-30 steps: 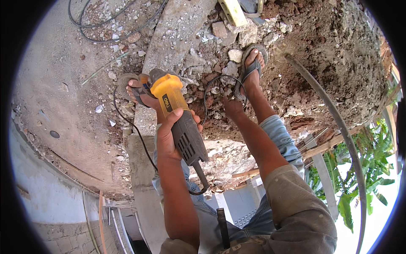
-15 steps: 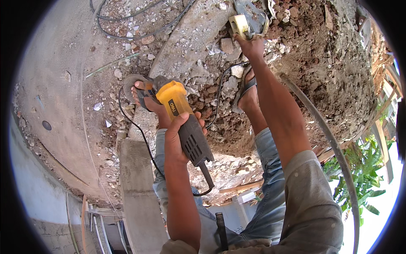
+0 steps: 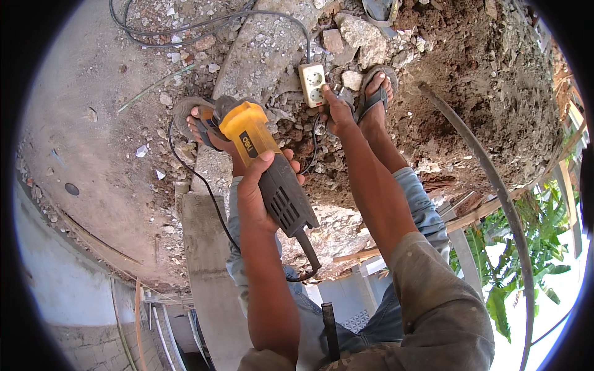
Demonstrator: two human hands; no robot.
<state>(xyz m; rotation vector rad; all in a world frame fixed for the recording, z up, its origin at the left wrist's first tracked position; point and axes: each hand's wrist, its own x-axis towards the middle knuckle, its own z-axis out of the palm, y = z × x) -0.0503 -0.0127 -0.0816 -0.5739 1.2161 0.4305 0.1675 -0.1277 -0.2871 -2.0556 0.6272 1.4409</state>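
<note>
In my left hand [image 3: 257,191] is a yellow and black angle grinder [image 3: 263,154], gripped around its body with the thumb on top; its head points up and left, over my left foot. My right hand [image 3: 337,114] is closed at the lower end of a white extension socket [image 3: 312,85] with two outlets facing up. Small metal pins, seemingly of a plug, show beside the fingers, but the rest is hidden. The grinder's black cord [image 3: 213,195] loops below and past my left foot, and a stretch of black cord runs up to my right hand.
A grey cable [image 3: 204,21] leads from the socket to loops at upper left. Concrete rubble [image 3: 365,37], a concrete slab [image 3: 260,55] and loose soil surround my sandalled feet. A lone sandal [image 3: 380,12] lies at the top. A long curved pole [image 3: 489,167] stands right.
My right hand has drawn the socket down and left, nearer the grinder, turning its outlets into view. My right foot has stepped slightly right. The grinder stays almost in place in my left hand.
</note>
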